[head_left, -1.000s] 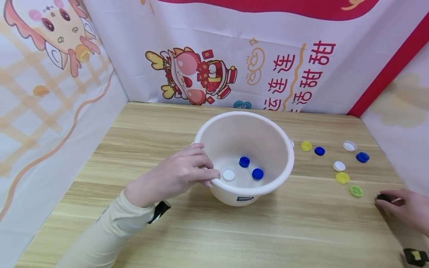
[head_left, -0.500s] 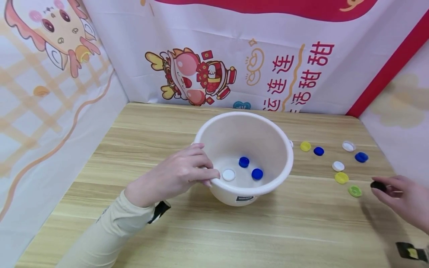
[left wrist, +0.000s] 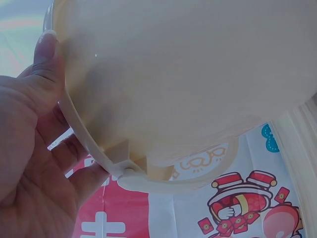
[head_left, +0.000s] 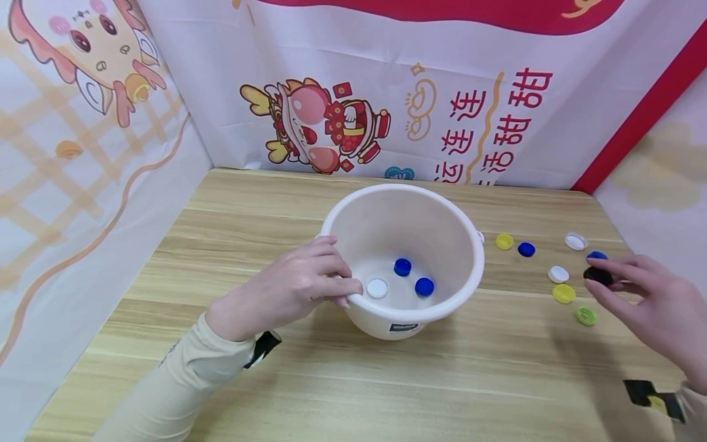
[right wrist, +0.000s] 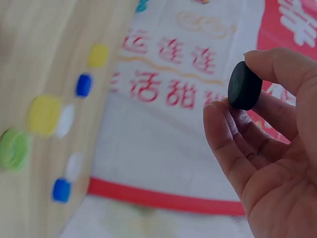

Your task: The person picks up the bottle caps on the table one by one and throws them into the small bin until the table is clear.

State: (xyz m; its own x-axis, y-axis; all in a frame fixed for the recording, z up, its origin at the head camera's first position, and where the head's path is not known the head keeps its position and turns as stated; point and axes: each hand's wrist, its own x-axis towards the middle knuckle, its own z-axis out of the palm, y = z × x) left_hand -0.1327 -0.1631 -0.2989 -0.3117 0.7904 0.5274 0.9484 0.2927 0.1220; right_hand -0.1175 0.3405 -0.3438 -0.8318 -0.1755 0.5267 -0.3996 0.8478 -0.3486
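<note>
A white plastic bucket (head_left: pixel 409 233) stands on the wooden table, its rim tilted toward me. My left hand (head_left: pixel 293 282) grips the rim at the near left, thumb over the edge; the left wrist view has the fingers beneath the rim beside the handle joint (left wrist: pixel 129 173). Inside on the bottom lie a white bottle cap (head_left: pixel 377 288) and two blue caps (head_left: pixel 402 267). My right hand (head_left: pixel 652 301) pinches a black bottle cap (right wrist: pixel 245 85) between thumb and fingertips, raised above the table at the right.
Loose caps lie right of the bucket: yellow caps (head_left: pixel 564 293), a green cap (head_left: pixel 587 315), a dark blue cap (head_left: pixel 526 249), white caps (head_left: pixel 558 274) and a blue cap (head_left: pixel 596 255) partly behind the right hand. Printed cloth (head_left: pixel 331 49) hangs along the table's back edge.
My right hand, pinching the black cap, has risen off the table and moved left and away from me, over the loose caps. The left hand and the bucket have stayed in place.
</note>
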